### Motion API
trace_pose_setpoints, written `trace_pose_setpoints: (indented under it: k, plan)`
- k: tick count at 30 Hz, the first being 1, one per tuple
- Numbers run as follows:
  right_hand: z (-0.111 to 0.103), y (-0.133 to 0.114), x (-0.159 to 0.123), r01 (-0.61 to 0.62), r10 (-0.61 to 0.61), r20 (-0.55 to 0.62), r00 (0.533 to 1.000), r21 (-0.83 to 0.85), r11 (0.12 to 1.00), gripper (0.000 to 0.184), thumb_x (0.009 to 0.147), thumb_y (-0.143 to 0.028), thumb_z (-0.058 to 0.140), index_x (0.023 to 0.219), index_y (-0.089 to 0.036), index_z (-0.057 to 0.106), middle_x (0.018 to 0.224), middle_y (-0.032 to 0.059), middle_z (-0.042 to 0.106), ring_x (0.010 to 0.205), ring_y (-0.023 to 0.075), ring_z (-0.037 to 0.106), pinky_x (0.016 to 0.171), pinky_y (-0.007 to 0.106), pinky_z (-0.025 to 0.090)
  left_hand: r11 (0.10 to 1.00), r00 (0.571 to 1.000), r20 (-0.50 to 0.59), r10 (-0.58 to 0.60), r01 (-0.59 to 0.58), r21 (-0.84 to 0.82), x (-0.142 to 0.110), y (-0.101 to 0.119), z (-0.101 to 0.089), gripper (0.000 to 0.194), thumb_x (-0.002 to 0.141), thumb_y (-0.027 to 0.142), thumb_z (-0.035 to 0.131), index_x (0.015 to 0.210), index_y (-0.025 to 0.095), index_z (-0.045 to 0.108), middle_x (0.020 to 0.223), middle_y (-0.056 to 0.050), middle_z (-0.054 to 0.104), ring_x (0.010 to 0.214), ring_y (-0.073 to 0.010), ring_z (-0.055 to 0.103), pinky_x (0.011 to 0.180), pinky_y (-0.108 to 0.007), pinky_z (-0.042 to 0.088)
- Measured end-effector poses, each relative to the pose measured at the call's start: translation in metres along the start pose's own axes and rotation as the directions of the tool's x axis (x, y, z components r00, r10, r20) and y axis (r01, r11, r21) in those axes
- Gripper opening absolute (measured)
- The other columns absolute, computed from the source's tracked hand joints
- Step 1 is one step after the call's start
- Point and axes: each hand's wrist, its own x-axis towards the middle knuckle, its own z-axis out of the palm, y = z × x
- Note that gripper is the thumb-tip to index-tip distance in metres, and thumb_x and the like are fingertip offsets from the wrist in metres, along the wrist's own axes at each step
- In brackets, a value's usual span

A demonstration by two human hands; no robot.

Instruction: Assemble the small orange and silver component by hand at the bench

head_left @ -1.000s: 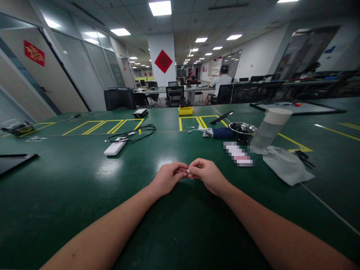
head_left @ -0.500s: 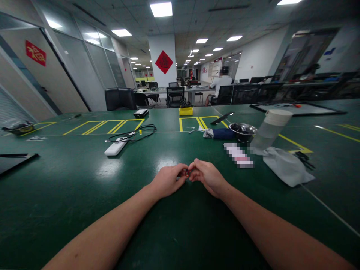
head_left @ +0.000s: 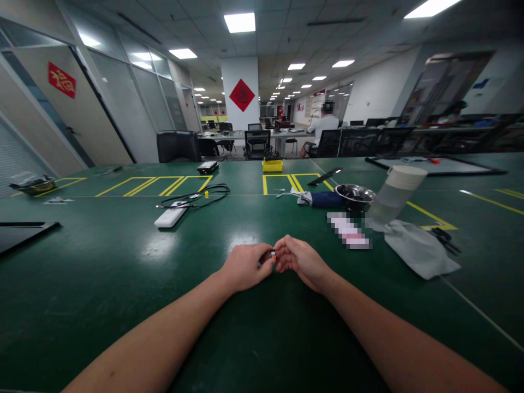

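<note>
My left hand and my right hand meet fingertip to fingertip over the green table, just in front of me. Between them they pinch a tiny part with a red and silvery look, too small to name. Both hands have their fingers curled closed round it. My forearms rest low over the table.
A white power bank with a black cable lies to the left. On the right stand a metal bowl, a clear cup with a white lid and a grey cloth. A yellow bin and a seated person are farther back.
Both hands stay pinched together on the small part and sit slightly lower in view. The camera has tilted a little; nothing else on the table moved.
</note>
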Motion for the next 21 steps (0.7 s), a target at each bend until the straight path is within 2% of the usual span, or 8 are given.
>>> trace_pose_setpoints:
  k: [21]
  plan:
    - [-0.0002, -0.0003, -0.0003, -0.022, 0.024, 0.031, 0.999, -0.053, 0.998, 0.039, 0.089, -0.052, 0.049, 0.085, -0.013, 0.057, 0.069, 0.0045, 0.063, 0.054, 0.0126, 0.061, 0.053, 0.023, 0.044, 0.999, 0.999, 0.022, 0.033, -0.033, 0.04, -0.0007, 0.0019, -0.0012, 0.023, 0.088, 0.036, 0.045, 0.091, 0.023, 0.064, 0.081, -0.001, 0.068, 0.07, -0.0149, 0.06, 0.063, -0.024, 0.037]
